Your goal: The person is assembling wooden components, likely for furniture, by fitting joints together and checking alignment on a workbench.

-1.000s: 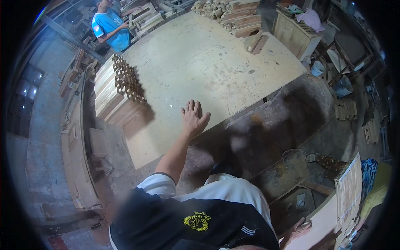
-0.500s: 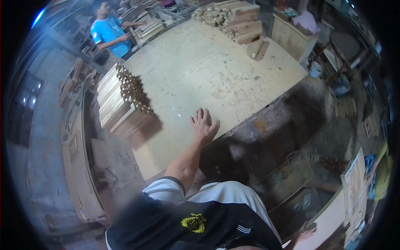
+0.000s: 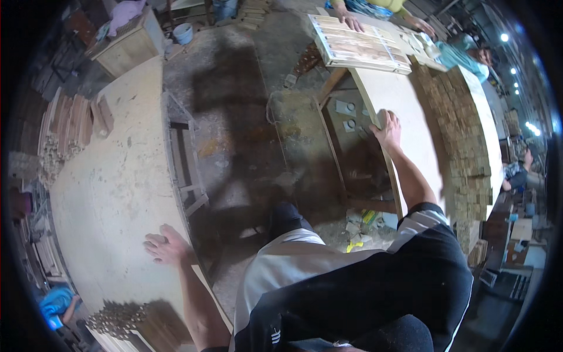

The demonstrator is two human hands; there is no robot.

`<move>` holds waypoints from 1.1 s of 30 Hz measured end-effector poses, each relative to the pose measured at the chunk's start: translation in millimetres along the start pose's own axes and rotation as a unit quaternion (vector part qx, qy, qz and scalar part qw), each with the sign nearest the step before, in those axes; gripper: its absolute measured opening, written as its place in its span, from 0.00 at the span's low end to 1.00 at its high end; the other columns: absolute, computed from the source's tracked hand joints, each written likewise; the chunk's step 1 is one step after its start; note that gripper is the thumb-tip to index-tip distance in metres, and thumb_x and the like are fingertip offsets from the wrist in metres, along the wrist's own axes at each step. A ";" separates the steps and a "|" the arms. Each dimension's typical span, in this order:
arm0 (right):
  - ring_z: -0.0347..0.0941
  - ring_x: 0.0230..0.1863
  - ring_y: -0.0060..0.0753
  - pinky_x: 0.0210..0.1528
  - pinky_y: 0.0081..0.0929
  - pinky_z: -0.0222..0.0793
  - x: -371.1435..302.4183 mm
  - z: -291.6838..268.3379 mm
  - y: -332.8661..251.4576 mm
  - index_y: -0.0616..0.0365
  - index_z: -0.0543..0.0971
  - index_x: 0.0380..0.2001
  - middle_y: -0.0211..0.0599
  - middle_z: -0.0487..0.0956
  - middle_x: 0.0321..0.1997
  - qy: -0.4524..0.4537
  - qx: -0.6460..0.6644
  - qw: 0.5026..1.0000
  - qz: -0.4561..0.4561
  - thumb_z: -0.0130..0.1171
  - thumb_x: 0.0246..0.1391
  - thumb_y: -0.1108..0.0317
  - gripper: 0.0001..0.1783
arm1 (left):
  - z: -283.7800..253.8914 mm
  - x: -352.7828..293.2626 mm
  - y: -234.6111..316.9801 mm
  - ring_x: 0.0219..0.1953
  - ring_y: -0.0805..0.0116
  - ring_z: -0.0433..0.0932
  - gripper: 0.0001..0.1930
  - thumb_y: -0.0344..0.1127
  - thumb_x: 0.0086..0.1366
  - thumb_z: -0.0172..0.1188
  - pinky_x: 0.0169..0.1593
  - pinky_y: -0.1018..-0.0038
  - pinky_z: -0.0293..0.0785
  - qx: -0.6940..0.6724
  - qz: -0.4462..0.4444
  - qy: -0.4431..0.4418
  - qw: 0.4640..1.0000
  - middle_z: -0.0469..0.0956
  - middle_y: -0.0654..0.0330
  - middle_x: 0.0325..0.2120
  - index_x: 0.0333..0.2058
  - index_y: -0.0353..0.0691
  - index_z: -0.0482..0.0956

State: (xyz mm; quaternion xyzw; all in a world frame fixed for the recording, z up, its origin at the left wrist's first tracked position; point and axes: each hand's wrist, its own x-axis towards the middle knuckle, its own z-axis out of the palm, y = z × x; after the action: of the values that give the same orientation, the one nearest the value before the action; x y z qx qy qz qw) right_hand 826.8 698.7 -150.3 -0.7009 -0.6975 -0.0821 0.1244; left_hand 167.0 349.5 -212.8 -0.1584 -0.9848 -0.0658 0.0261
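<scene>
My left hand (image 3: 169, 245) rests palm down near the inner edge of the pale wooden table (image 3: 126, 176) on the left, its fingers spread and holding nothing. Over on the right, my right hand (image 3: 387, 130) lies on the near edge of a second light tabletop (image 3: 404, 100), fingers apart, nothing seen in them. Beyond that hand is a slatted wooden panel (image 3: 358, 41) with another person's hand (image 3: 349, 19) on it. A long stack of wood pieces (image 3: 460, 129) stands along the right tabletop.
Bundled wood strips (image 3: 70, 126) lie on the left table's far end; another stack (image 3: 129, 322) sits at its near end. Dark floor (image 3: 234, 117) runs between the tables. A cabinet (image 3: 129, 44) and bucket (image 3: 183, 33) stand beyond. A person in blue (image 3: 57, 305) is at lower left.
My view and body have turned to the right, bringing the second table and its wood stack into view. My left hand stays on the first table; my right hand remains at the second table's edge.
</scene>
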 end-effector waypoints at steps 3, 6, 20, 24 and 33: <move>0.62 0.65 0.51 0.68 0.44 0.57 -2.3 -2.4 0.0 0.51 0.70 0.59 0.44 0.70 0.62 -0.009 -0.007 1.000 0.003 0.72 0.42 0.54 0.40 | 2.3 1.0 -2.2 0.74 0.48 0.46 0.46 0.71 0.67 0.38 0.69 0.40 0.44 -0.004 0.006 -0.009 1.000 0.49 0.42 0.71 0.71 0.38 0.53; 0.63 0.64 0.52 0.66 0.44 0.61 -3.8 -6.2 -7.5 0.53 0.71 0.59 0.46 0.70 0.62 -0.018 -0.012 1.000 0.018 0.71 0.43 0.52 0.39 | 3.4 -0.7 -7.0 0.74 0.47 0.44 0.48 0.72 0.66 0.37 0.69 0.39 0.43 -0.001 0.000 -0.014 1.000 0.48 0.42 0.71 0.71 0.38 0.52; 0.65 0.62 0.54 0.64 0.47 0.61 -3.3 7.7 7.0 0.56 0.73 0.56 0.47 0.72 0.60 0.025 0.015 0.999 0.016 0.70 0.43 0.46 0.40 | 0.0 0.1 -3.3 0.74 0.46 0.45 0.49 0.74 0.66 0.36 0.69 0.37 0.43 -0.018 0.025 -0.013 0.999 0.49 0.39 0.71 0.70 0.35 0.54; 0.65 0.62 0.54 0.64 0.47 0.61 -4.8 3.1 9.0 0.55 0.72 0.56 0.47 0.72 0.59 0.028 0.037 0.999 0.014 0.71 0.42 0.50 0.39 | -9.0 -11.7 11.6 0.73 0.46 0.46 0.48 0.71 0.67 0.38 0.70 0.41 0.43 -0.009 0.013 -0.014 1.000 0.51 0.37 0.69 0.69 0.32 0.54; 0.61 0.63 0.57 0.65 0.52 0.55 -0.5 -8.4 4.4 0.57 0.67 0.60 0.52 0.67 0.61 -0.005 0.058 0.998 0.019 0.69 0.47 0.52 0.40 | 35.8 11.9 20.2 0.64 0.44 0.64 0.48 0.73 0.61 0.50 0.66 0.44 0.54 -0.079 0.064 0.027 0.994 0.65 0.40 0.62 0.65 0.34 0.64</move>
State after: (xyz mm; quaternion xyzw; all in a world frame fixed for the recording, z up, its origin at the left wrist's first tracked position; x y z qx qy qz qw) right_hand 831.6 695.7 -142.7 -0.7060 -0.6882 -0.0358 0.1632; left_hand 161.1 377.1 -244.9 -0.2209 -0.9633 -0.1457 0.0446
